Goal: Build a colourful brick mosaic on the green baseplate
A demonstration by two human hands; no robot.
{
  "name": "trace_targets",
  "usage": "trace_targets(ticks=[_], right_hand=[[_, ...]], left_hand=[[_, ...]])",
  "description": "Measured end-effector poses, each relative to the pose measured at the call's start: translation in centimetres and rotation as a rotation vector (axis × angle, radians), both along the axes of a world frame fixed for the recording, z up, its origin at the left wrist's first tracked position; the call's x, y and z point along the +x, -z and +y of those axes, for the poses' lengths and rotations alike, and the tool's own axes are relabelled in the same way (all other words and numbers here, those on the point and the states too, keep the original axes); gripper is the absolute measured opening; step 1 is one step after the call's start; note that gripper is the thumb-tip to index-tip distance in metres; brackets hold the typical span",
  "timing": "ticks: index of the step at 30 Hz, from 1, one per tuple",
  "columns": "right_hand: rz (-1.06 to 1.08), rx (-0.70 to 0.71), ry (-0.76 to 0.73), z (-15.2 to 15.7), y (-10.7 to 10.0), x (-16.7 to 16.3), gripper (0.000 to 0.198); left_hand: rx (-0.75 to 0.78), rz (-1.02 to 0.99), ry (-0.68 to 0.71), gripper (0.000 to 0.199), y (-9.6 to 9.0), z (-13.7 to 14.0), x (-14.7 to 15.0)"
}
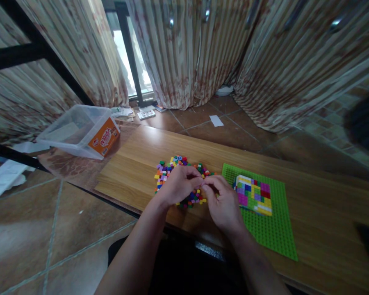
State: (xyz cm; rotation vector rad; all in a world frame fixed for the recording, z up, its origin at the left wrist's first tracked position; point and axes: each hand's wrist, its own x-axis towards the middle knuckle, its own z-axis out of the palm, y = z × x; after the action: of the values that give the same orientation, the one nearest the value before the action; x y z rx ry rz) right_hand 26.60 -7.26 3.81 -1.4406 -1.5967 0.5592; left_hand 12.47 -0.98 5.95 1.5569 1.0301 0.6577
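My left hand (182, 183) and my right hand (223, 200) meet fingertip to fingertip above a pile of small coloured toy bricks (162, 174). Both are closed in a pinch; whatever lies between the fingertips is too small and covered to name. Part of the pile is hidden under my hands. To the right of my right hand is a green baseplate (279, 229), lying flat. On its upper left part sits a block of joined multicoloured bricks (254, 195), roughly rectangular.
The wooden board (126, 164) carries the bricks and baseplate. At the left stands a clear plastic bin (76, 135) with an orange label. Papers (146, 114) and a white sheet (216, 120) lie on the tiled floor before long curtains (184, 53). A black metal frame (33, 51) rises at left.
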Motion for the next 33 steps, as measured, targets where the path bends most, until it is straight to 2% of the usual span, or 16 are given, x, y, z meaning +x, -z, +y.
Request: trace_targets(ticks=[2, 4, 8, 10, 14, 19, 22, 26, 29, 33], right_hand=[[0.054, 0.006, -0.017, 0.0, -0.3, 0.3, 0.011], [0.074, -0.006, 0.003, 0.0, -0.5, 0.7, 0.011], [-0.061, -0.062, 0.045, 0.0, -0.3, 1.1, 0.012], [-0.16, -0.095, 0.029, 0.1, 0.1, 1.0, 0.015], [-0.241, -0.131, 0.006, 0.2, 0.1, 0.8, 0.017], [-0.331, -0.131, 0.077, -1.2, -2.1, 1.6, 0.017], [-0.468, -0.246, 0.075, -2.3, -2.8, 2.3, 0.011], [-0.604, -0.41, 0.021, -2.5, -1.7, 2.2, 0.005], [-0.558, -0.407, -0.008, -1.8, -0.6, 1.2, 0.008], [-0.371, -0.291, -0.015, -0.8, -0.5, 0.1, 0.016]], left_hand=[[-0.089, -0.085, 0.01, 0.014, -0.1, 0.1, -0.2], [-0.09, -0.11, -0.01, 0.015, 0.0, 0.2, -0.4], [0.187, 0.155, -0.128, 0.012, 0.6, 0.8, -0.8], [0.296, 0.3, -0.13, 0.016, 0.8, 0.9, -0.9], [0.373, 0.465, -0.081, 0.019, 0.7, 0.6, -0.7], [0.408, 0.564, -0.053, 0.022, 0.4, 0.4, -0.5], [0.414, 0.607, -0.042, 0.023, 0.3, 0.4, -0.5], [0.418, 0.623, -0.041, 0.025, 0.3, 0.4, -0.6], [0.43, 0.604, -0.082, 0.024, 0.3, 0.5, -0.7], [0.434, 0.55, -0.134, 0.022, 0.3, 0.6, -1.0]])
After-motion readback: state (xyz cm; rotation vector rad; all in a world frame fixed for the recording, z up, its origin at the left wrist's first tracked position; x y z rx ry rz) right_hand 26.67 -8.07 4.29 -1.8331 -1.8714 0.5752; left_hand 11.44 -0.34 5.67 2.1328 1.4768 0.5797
